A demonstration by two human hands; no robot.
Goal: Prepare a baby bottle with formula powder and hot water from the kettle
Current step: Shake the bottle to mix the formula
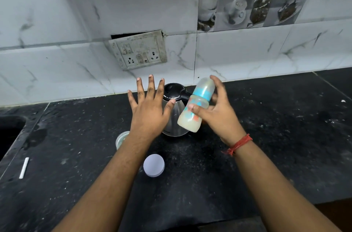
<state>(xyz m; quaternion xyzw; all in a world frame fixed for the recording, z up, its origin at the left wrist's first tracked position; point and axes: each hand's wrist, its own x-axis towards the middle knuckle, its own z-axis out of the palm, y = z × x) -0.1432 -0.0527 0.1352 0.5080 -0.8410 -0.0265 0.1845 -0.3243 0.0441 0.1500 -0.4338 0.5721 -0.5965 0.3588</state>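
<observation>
My right hand (217,115) grips a baby bottle (197,104) with a blue collar and a clear cap, tilted with its top away from me, above the counter. Milky liquid fills the bottle. The hand and bottle are blurred. My left hand (150,106) hovers flat with fingers spread, just left of the bottle and in front of the steel kettle (176,113), whose black lid (172,90) shows behind my fingers. A clear jar (122,138) is partly hidden under my left forearm. Its white round lid (154,165) lies on the counter between my arms.
The black stone counter (276,136) is dusted with specks. A sink edge (11,131) sits at far left, with a white stick (24,167) lying beside it. A switch and socket plate (138,51) hangs loose on the tiled wall behind the kettle.
</observation>
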